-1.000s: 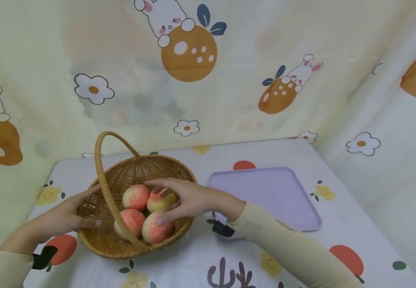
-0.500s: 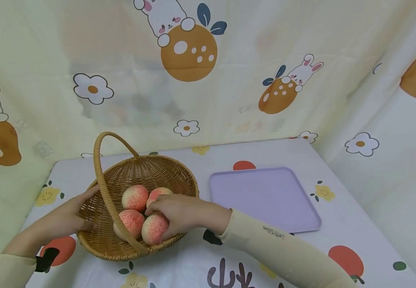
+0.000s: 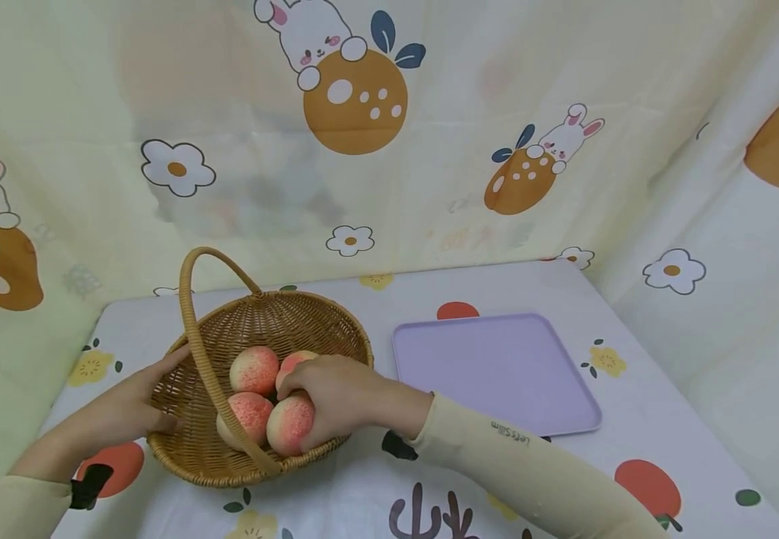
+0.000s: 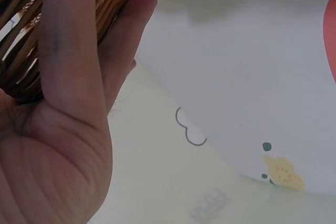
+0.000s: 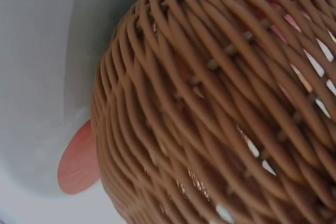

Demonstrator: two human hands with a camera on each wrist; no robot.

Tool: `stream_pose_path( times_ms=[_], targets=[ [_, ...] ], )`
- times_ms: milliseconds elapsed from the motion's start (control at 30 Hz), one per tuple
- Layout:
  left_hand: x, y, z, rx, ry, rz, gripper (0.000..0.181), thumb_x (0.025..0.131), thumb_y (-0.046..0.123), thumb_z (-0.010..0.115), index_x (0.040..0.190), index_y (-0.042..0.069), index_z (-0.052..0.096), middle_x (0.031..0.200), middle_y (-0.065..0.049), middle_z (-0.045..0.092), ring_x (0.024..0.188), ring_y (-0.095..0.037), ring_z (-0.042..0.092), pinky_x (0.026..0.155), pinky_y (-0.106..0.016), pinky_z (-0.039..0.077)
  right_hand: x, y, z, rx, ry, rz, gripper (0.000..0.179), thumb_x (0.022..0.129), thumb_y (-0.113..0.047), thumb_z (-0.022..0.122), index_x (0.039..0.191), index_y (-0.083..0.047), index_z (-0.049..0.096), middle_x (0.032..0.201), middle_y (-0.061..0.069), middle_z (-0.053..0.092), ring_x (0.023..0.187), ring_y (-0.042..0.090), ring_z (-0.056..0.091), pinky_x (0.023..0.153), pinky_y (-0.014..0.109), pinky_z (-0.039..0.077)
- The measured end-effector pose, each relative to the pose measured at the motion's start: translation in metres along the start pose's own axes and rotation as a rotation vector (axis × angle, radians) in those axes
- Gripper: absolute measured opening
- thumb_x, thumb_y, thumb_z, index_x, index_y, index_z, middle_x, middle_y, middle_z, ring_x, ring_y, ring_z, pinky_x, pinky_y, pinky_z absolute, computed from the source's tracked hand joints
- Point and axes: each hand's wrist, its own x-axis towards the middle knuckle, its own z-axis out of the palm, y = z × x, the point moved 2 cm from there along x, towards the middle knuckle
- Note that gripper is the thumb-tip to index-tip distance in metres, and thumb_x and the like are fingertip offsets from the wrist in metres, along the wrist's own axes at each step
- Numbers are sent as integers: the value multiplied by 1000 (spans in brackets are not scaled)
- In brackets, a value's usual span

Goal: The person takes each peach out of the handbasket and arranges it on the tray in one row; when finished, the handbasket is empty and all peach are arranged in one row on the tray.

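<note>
A brown wicker basket with an arched handle stands on the left part of the table. Its left rim is gripped by my left hand, thumb inside and fingers outside; the left wrist view shows the left hand along the weave. Inside lie several red-and-cream peaches: one at the back left, one at the front left and one partly covered at the back right. My right hand reaches over the right rim, fingers curled round the front right peach. Only basket weave fills the right wrist view.
To the right of the basket lies a flat lilac tray with a low raised rim. The tablecloth is white with printed fruit and flowers. A patterned curtain hangs behind and at both sides.
My right hand has come down from above the peaches and closed round the front right one. The left hand still holds the rim; basket and tray stand nearly as before.
</note>
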Motion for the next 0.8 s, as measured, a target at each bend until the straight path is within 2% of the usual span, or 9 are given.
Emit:
stream_pose_path(
  times_ms=[100,167,267,400,500,667,800],
  targets=[
    [0,-1,-1,13,-7,-14,116,74,1,80,164,12,7,158,-38,14,137,-61,25,89,-53,47,-2,4,-7,46,54,12,56,67,-42,87,118,-25,71,112,-18,65,101,2,59,83,26,47],
    [0,-2,-2,22,-9,-21,117,74,2,81,164,13,7,158,-39,14,137,-61,24,92,-56,46,-5,8,-13,119,104,14,57,67,-41,85,120,-24,69,111,-17,63,100,2,58,83,26,48],
    [1,-2,-2,25,-10,-29,118,74,2,81,164,14,6,159,-38,13,138,-61,22,94,-59,43,-11,17,-25,342,181,8,53,71,-34,84,120,-23,68,109,-14,63,99,4,58,82,26,50],
    [2,0,-2,41,-6,-31,117,74,3,81,164,14,7,159,-38,15,137,-62,24,93,-60,43,-25,34,-44,709,258,-32,49,78,-19,79,125,-12,67,118,0,64,104,17,63,87,35,54],
    [3,1,-1,51,7,-14,117,72,2,80,164,14,9,158,-37,17,136,-62,27,91,-59,45,-37,50,-58,866,291,-55,50,83,-16,72,130,-2,63,125,11,62,104,29,65,86,42,55],
    [4,0,-2,70,19,1,117,72,4,82,164,15,11,158,-37,19,137,-61,26,94,-63,42,-62,79,-74,924,352,29,54,86,-21,64,137,-1,57,135,12,57,116,32,60,88,42,52],
    [5,-1,-2,80,22,0,117,72,5,83,164,16,12,158,-36,21,137,-60,27,95,-65,39,-81,101,-78,896,403,112,50,90,-20,62,136,-1,56,133,12,58,115,30,58,86,39,51]
  ],
)
